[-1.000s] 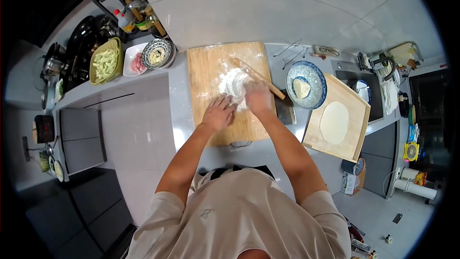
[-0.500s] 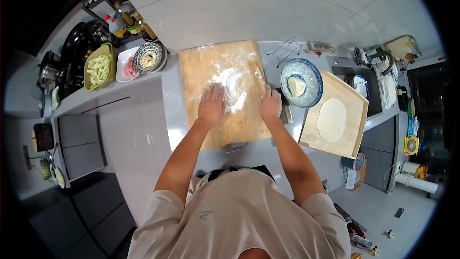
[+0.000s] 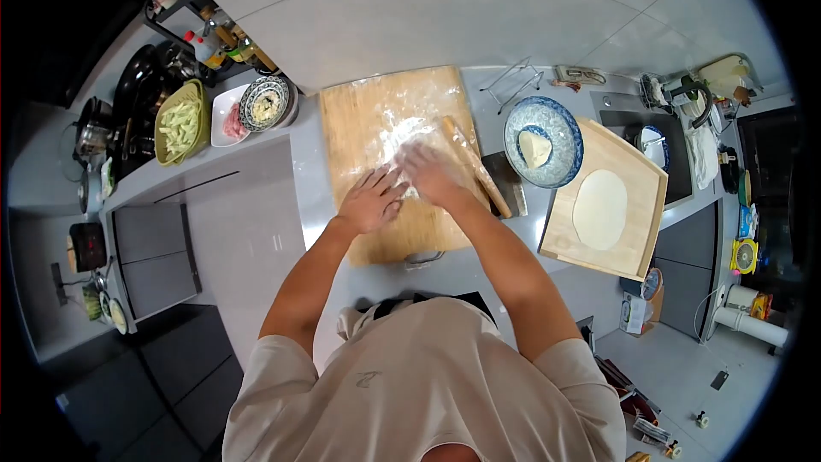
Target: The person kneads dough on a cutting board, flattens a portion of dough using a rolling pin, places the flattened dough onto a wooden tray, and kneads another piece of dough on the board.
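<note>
My left hand (image 3: 373, 201) is over the wooden board (image 3: 376, 103), its fingers stretched out and spread, with nothing held. Beside it, my right hand (image 3: 425, 173) reaches over the white flour (image 3: 402, 130); motion smears its fingers. To the right of that hand, a wooden rolling pin (image 3: 476, 167) lies slanted along the board's right side. A dark flat rectangular thing (image 3: 510, 188) sits just past the pin. Flour is scattered across the middle and far part of the board.
A blue-patterned bowl (image 3: 571, 141) holds a pale dough piece (image 3: 535, 150). Right of it, a wooden tray (image 3: 637, 227) bears a flat oval dough sheet (image 3: 599, 210). At left stand a green basket (image 3: 203, 120), a white dish of meat (image 3: 233, 124) and a patterned bowl (image 3: 284, 90).
My right hand has moved left from the rolling pin to the flour, leaving the pin in plain view. My left hand has shifted slightly nearer to me, fingers more spread.
</note>
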{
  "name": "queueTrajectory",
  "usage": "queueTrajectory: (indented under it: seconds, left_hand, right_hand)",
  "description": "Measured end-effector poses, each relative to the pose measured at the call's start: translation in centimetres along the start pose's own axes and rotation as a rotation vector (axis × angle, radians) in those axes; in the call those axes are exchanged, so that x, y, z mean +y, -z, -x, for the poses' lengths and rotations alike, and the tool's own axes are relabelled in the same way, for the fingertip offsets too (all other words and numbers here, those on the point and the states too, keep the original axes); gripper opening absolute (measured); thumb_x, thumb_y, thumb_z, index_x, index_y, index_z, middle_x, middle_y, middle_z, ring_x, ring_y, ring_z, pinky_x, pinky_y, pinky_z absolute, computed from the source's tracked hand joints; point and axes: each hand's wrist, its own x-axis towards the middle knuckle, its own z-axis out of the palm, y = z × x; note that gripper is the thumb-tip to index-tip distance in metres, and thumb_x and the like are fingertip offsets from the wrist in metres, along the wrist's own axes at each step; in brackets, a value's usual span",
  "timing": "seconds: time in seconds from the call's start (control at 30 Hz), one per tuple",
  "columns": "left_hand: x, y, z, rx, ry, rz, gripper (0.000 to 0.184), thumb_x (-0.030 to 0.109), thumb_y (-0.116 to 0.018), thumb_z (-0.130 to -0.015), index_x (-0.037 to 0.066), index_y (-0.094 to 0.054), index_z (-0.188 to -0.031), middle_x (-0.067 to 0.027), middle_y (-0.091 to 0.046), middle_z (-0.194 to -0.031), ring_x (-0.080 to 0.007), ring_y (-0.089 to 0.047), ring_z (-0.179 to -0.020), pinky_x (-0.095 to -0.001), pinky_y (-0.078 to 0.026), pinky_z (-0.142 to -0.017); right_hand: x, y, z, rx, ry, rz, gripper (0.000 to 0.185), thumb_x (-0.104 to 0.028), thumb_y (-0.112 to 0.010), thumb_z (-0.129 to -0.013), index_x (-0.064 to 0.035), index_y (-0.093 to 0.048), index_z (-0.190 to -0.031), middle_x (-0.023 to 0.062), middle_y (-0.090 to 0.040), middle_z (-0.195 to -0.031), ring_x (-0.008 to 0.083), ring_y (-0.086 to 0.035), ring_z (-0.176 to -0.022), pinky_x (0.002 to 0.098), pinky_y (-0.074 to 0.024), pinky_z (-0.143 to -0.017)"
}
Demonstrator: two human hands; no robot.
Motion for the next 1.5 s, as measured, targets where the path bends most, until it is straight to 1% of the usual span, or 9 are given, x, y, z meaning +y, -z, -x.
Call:
queueTrajectory:
  seconds: [0.3,0.5,0.53,0.63,0.73,0.8,0.97,1.27,1.5]
  left_hand:
    - [2.5,-1.2,0.7,0.333,0.268,0.019,0.056,0.024,-0.063,-0.097,0.012,-0.055,-0.152,-0.0143,-0.041,-0.166,-0.0353,-0.038,-0.153,-0.0509,-0.029,-0.126]
    - [4.8,0.4,0.1,0.226,0.304,0.04,0.057,0.027,-0.059,-0.1,0.008,-0.053,-0.153,-0.0131,-0.04,-0.167,-0.0327,-0.033,-0.156,-0.0491,-0.024,-0.129]
    - [4.5,-0.2,0.0,0.181,0.273,0.052,0.056,0.026,-0.061,-0.099,0.008,-0.054,-0.152,-0.0138,-0.042,-0.165,-0.0337,-0.035,-0.155,-0.0491,-0.026,-0.128]
    - [5.0,-1.7,0.9,0.072,0.229,0.059,0.051,0.022,-0.064,-0.097,0.008,-0.06,-0.145,-0.0158,-0.048,-0.16,-0.0363,-0.039,-0.151,-0.0489,-0.03,-0.126]
    - [5.8,-1.1,-0.3,0.136,0.205,0.041,0.043,0.017,-0.065,-0.094,0.009,-0.067,-0.137,-0.0183,-0.054,-0.153,-0.0383,-0.047,-0.145,-0.0488,-0.036,-0.122]
    - [7.5,-1.0,-2.1,0.264,0.156,0.128,0.04,0.014,-0.065,-0.093,0.008,-0.071,-0.132,-0.0202,-0.057,-0.15,-0.0398,-0.052,-0.139,-0.0496,-0.042,-0.118]
    - [12.2,-0.5,-8.8,0.332,0.083,0.264,0.039,0.014,-0.065,-0.093,0.009,-0.071,-0.131,-0.0207,-0.058,-0.146,-0.0389,-0.058,-0.132,-0.0469,-0.049,-0.11]
    - [18.3,-0.6,-16.6,0.294,0.2,0.382,0.037,0.015,-0.067,-0.095,0.009,-0.07,-0.132,-0.018,-0.056,-0.15,-0.0361,-0.065,-0.122,-0.0419,-0.054,-0.105]
    - [17.8,-2.4,-13.8,0.316,0.376,0.392,0.036,0.015,-0.067,-0.094,0.008,-0.07,-0.13,-0.014,-0.059,-0.144,-0.0323,-0.067,-0.118,-0.0409,-0.055,-0.101]
  right_hand:
    - [-1.3,0.0,7.8,0.077,-0.245,-0.071,0.055,-0.016,-0.06,-0.095,-0.0122,-0.058,-0.149,0.0122,-0.048,-0.161,0.034,-0.042,-0.15,0.0462,-0.0317,-0.125]
    - [-3.6,0.2,8.7,-0.081,-0.379,-0.136,0.057,-0.019,-0.056,-0.1,-0.0106,-0.05,-0.156,0.0115,-0.042,-0.166,0.0313,-0.037,-0.154,0.045,-0.0303,-0.126]
    - [-4.0,0.0,9.1,0.107,-0.405,-0.105,0.056,-0.022,-0.056,-0.102,-0.0097,-0.05,-0.156,0.0101,-0.041,-0.166,0.0296,-0.038,-0.154,0.0445,-0.0302,-0.126]
    - [-4.5,-0.8,10.0,-0.131,-0.28,0.0,0.059,-0.023,-0.058,-0.101,-0.0108,-0.048,-0.157,0.0088,-0.04,-0.167,0.028,-0.037,-0.154,0.0442,-0.0319,-0.125]
    - [-3.4,0.6,11.2,0.064,-0.34,-0.12,0.046,-0.021,-0.063,-0.097,-0.0094,-0.063,-0.142,0.0092,-0.06,-0.147,0.0291,-0.053,-0.139,0.0421,-0.0412,-0.117]
    - [-1.8,1.6,11.7,0.316,-0.305,-0.073,0.032,-0.016,-0.064,-0.094,-0.0077,-0.072,-0.125,0.009,-0.07,-0.127,0.0302,-0.063,-0.122,0.0422,-0.0481,-0.108]
    - [6.2,5.4,12.9,0.538,-0.43,-0.084,0.035,-0.008,-0.067,-0.087,-0.0078,-0.072,-0.121,0.0122,-0.071,-0.12,0.0331,-0.065,-0.112,0.0453,-0.0516,-0.1]
    - [18.0,7.7,13.1,0.14,-0.926,-0.11,0.068,-0.033,-0.073,-0.092,-0.0164,-0.051,-0.154,0.0207,-0.059,-0.144,0.0403,-0.065,-0.123,0.0475,-0.0529,-0.105]
    - [23.4,5.4,13.4,0.193,-0.793,-0.394,0.056,-0.027,-0.08,-0.085,-0.0148,-0.065,-0.138,0.0235,-0.07,-0.126,0.0418,-0.068,-0.115,0.0462,-0.0541,-0.102]
